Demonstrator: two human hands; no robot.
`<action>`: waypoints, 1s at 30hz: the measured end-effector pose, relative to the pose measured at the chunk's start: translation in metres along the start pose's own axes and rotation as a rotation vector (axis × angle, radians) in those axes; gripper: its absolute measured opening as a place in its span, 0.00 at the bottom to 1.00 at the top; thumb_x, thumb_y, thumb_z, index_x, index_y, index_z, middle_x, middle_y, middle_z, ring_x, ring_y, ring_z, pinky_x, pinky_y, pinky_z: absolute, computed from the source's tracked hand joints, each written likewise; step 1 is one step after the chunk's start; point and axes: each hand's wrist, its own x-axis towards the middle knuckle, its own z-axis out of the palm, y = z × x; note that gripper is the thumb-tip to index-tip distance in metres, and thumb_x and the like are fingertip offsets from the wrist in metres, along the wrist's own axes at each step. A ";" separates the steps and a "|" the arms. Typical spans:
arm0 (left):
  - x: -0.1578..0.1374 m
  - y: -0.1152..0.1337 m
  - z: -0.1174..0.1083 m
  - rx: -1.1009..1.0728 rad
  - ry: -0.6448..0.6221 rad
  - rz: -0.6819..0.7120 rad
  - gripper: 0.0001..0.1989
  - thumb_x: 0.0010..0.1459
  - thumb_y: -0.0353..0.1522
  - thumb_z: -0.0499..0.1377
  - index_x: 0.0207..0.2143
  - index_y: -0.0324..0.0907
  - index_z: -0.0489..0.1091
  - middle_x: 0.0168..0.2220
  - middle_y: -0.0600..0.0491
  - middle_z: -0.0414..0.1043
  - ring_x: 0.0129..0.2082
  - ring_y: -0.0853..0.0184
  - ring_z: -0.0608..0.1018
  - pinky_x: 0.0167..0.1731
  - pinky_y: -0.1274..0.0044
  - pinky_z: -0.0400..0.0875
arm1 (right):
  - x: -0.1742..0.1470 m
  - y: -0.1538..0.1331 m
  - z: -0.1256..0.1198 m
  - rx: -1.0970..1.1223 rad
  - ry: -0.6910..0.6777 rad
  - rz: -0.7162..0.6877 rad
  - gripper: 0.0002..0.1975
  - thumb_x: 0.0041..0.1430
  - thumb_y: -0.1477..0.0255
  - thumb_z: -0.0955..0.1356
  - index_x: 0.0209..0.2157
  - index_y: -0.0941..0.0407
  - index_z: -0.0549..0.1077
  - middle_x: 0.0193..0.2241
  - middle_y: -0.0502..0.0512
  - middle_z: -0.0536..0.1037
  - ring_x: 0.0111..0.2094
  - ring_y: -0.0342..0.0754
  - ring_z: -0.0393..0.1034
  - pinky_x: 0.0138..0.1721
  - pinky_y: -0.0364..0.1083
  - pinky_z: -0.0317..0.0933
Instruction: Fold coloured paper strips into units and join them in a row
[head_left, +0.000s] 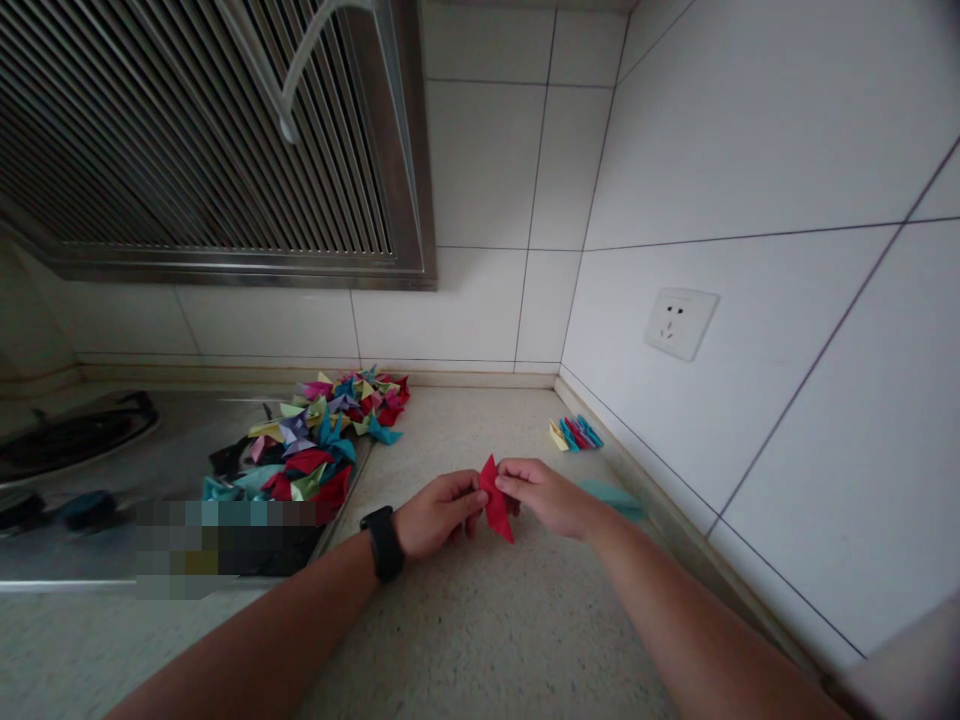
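A red piece of folded paper (pixel 496 508), pointed at its top and bottom, is held up between my two hands over the countertop. My left hand (pixel 439 515), with a dark watch (pixel 384 544) on its wrist, pinches the left edge with thumb and fingers. From the other side my right hand (pixel 541 492) grips the upper right part, thumb in front. Some fingers of both hands are hidden behind the paper. Beyond my right hand stands a small row of folded papers (pixel 576 433) in yellow, blue and red.
Colourful folded paper pieces (pixel 322 440) lie heaped over the right part of the gas stove (pixel 187 420). Teal paper (pixel 611 497) lies partly behind my right forearm. A range hood (pixel 225 150) hangs above the stove. Tiled walls, one with a socket (pixel 681 323), border the speckled countertop (pixel 480 640).
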 end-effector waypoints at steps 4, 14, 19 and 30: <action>0.000 0.000 0.001 0.002 0.005 0.002 0.17 0.61 0.45 0.52 0.35 0.39 0.64 0.22 0.58 0.63 0.18 0.75 0.64 0.18 0.82 0.57 | 0.000 0.002 0.000 0.027 0.002 -0.003 0.14 0.63 0.62 0.62 0.32 0.58 0.69 0.24 0.49 0.66 0.27 0.42 0.60 0.31 0.43 0.56; 0.000 0.001 0.000 0.071 0.070 -0.034 0.17 0.61 0.45 0.51 0.33 0.39 0.65 0.21 0.58 0.63 0.17 0.75 0.62 0.17 0.83 0.55 | 0.000 0.000 0.001 -0.018 0.040 0.027 0.16 0.62 0.58 0.62 0.31 0.58 0.68 0.23 0.48 0.65 0.25 0.41 0.59 0.28 0.41 0.54; 0.000 0.003 0.000 0.066 0.048 -0.017 0.17 0.61 0.45 0.52 0.34 0.39 0.64 0.21 0.58 0.63 0.17 0.76 0.63 0.18 0.83 0.56 | 0.000 0.001 0.001 -0.041 0.041 0.027 0.17 0.60 0.57 0.63 0.30 0.57 0.68 0.23 0.48 0.66 0.26 0.42 0.59 0.28 0.42 0.54; -0.001 -0.001 -0.002 -0.020 -0.026 0.051 0.18 0.60 0.45 0.53 0.36 0.38 0.65 0.22 0.58 0.61 0.19 0.75 0.65 0.19 0.82 0.58 | 0.000 0.002 0.001 0.057 -0.022 0.020 0.17 0.60 0.57 0.64 0.33 0.58 0.69 0.25 0.49 0.67 0.27 0.42 0.59 0.31 0.42 0.55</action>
